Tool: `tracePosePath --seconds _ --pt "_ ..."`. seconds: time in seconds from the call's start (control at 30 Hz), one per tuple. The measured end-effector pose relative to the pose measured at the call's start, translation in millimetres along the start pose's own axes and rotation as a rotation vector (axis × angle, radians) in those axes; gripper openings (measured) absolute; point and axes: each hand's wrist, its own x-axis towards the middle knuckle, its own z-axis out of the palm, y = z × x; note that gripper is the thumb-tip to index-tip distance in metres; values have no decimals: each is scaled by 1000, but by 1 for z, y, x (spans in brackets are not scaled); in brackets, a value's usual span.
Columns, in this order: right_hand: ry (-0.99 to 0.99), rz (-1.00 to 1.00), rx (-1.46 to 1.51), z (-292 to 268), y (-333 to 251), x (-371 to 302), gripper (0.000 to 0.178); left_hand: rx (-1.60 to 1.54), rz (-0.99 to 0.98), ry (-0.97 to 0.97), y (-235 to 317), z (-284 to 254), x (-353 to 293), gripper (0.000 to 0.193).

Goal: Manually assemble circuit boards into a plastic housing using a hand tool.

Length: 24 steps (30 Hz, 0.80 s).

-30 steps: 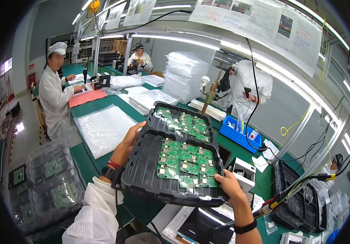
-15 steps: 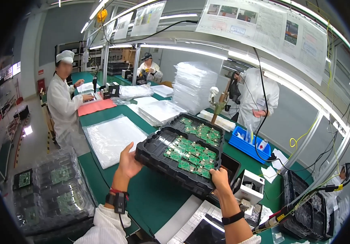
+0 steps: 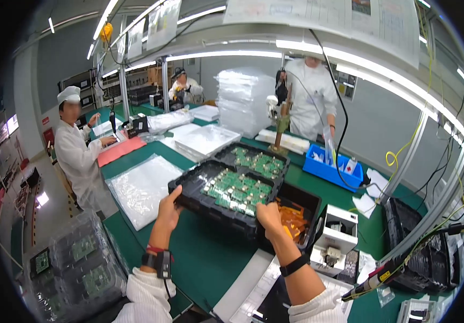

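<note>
I hold a black plastic tray point(image 3: 199, 200) filled with several green circuit boards point(image 3: 234, 189) with both hands over the green workbench. My left hand point(image 3: 168, 209) grips its near left edge. My right hand point(image 3: 268, 216) grips its near right edge. The tray sits low, right against a second black tray of green boards point(image 3: 259, 161) behind it. A black bin with orange parts point(image 3: 296, 210) lies just to the right of my right hand.
Clear plastic bags point(image 3: 143, 185) lie to the left on the green bench point(image 3: 210, 258). A stack of wrapped board trays point(image 3: 75, 264) stands at lower left. A blue bin point(image 3: 329, 169), a white device point(image 3: 337, 237) and black trays point(image 3: 431, 253) are on the right. Three people in white coats work nearby.
The tray has gone down and away from me, from held up near my chest to low over the bench beside the second tray. Both hands kept their grip.
</note>
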Motion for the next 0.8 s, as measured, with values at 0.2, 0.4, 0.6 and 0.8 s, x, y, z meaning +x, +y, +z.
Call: tracePosePath --seconds 0.2,0.4,0.6,0.8 --pt "-53 -89 -69 -2 1 -6 74 117 -22 104 4 1 18 41" --pt "-2 -203 -235 -14 23 -32 68 183 -148 157 -19 9 -9 52" --pt "33 -345 -577 -39 37 -53 31 107 -116 65 -23 0 -6 54" --pt "36 -623 -797 -41 69 -50 20 123 -67 91 -18 6 2 52"
